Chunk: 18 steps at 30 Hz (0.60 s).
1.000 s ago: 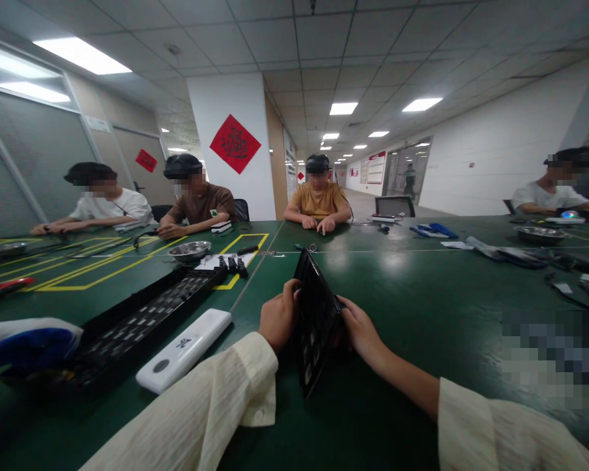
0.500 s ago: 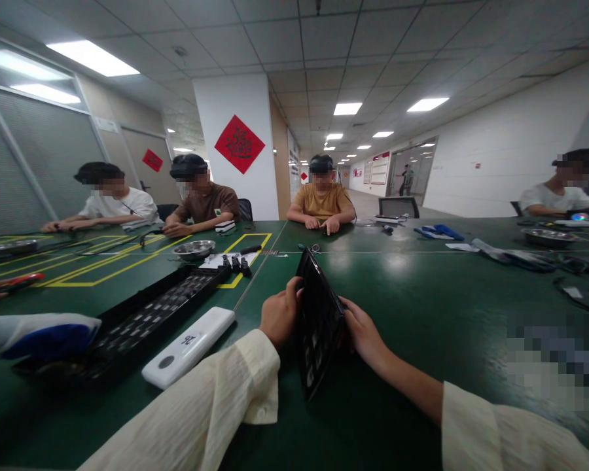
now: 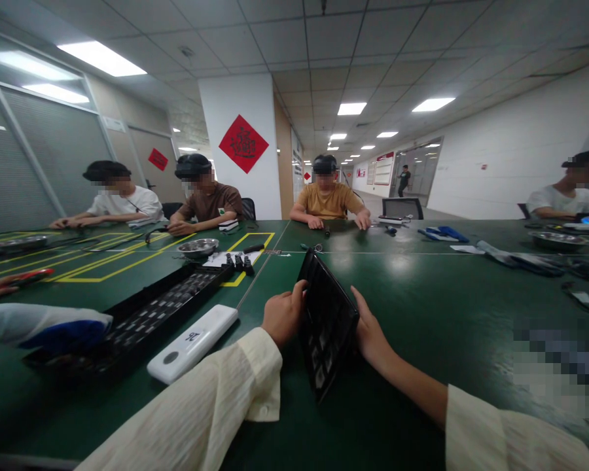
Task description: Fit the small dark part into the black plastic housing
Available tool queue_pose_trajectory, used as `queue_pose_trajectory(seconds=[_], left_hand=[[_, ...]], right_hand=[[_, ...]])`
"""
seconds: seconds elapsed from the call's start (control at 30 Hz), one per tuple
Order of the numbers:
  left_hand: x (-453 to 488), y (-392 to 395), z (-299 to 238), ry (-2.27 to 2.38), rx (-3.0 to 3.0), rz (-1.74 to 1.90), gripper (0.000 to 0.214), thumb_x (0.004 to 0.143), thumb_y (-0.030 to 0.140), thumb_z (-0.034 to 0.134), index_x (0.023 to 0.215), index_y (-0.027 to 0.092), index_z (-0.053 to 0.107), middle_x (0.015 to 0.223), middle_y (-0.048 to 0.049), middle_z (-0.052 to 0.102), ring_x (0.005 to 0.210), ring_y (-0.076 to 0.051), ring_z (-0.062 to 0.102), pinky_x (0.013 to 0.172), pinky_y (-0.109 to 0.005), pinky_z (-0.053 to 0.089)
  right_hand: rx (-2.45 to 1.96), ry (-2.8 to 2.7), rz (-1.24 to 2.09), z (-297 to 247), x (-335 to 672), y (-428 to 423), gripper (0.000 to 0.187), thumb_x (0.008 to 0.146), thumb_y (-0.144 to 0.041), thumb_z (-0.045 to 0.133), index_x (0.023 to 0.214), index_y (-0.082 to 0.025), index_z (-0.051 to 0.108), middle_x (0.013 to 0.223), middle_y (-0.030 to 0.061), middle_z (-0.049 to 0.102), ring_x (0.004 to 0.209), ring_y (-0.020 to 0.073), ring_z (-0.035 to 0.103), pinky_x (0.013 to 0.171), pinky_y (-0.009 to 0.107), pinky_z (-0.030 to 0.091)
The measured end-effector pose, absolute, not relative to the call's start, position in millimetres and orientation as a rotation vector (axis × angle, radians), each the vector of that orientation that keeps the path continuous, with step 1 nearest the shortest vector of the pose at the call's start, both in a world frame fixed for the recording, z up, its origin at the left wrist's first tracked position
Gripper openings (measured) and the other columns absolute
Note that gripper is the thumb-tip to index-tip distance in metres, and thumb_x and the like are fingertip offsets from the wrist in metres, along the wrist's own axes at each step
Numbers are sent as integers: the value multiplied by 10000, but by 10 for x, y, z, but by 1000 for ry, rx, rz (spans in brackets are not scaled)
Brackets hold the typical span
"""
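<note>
Between my hands a flat black tray (image 3: pixel 326 333) stands tilted on edge just above the green table (image 3: pixel 402 288). Shallow compartments show on its face, too dark to tell what is in them. My left hand (image 3: pixel 283 315) is closed on its left edge, the index finger bent over the face. My right hand (image 3: pixel 373 337) lies along the right edge with one digit raised; its other fingers are hidden behind the tray. To the left lies a white power bank (image 3: pixel 194 343) marked 26. Beyond it is a long black case (image 3: pixel 142 343) with rows of small pieces.
A co-worker's blue-and-white sleeve (image 3: pixel 44 327) reaches over the case. Another hand holds a red-handled tool (image 3: pixel 32 277) at far left. Metal bowls (image 3: pixel 197 248), several small black parts (image 3: pixel 239 263) and blue cloth (image 3: pixel 442 233) lie farther off. People sit across the table.
The tray has turned so that more of its face shows, and its right edge has swung right. My right hand has moved right with it, its raised digit now off the edge.
</note>
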<state>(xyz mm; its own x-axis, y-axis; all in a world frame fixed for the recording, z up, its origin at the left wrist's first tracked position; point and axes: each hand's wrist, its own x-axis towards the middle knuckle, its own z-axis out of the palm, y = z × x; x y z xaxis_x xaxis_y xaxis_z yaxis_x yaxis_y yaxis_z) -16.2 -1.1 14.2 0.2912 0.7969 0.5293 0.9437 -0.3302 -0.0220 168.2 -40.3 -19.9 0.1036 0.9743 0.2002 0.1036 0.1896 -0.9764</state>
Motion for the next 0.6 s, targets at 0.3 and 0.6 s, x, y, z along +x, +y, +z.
queue_pose_trajectory(seconds=[0.3, 0.6], left_hand=[[-149, -56, 158, -1647, -2282, -625, 344, 918, 342, 275, 1148, 179, 473, 753, -58, 668, 666, -162, 624, 543, -208, 371], [-252, 27, 154, -1255, -2405, -521, 329, 883, 207, 355, 1166, 179, 521, 714, -79, 652, 744, -189, 607, 639, -258, 412]], right_hand=[[-1187, -1334, 980, -209, 1690, -384, 576, 780, -458, 445, 1284, -180, 434, 650, 19, 624, 476, 171, 537, 441, 268, 426], [-1215, -1278, 1059, -192, 1676, -413, 663, 777, -479, 418, 1347, -165, 289, 596, 2, 603, 343, 160, 471, 299, 257, 353]])
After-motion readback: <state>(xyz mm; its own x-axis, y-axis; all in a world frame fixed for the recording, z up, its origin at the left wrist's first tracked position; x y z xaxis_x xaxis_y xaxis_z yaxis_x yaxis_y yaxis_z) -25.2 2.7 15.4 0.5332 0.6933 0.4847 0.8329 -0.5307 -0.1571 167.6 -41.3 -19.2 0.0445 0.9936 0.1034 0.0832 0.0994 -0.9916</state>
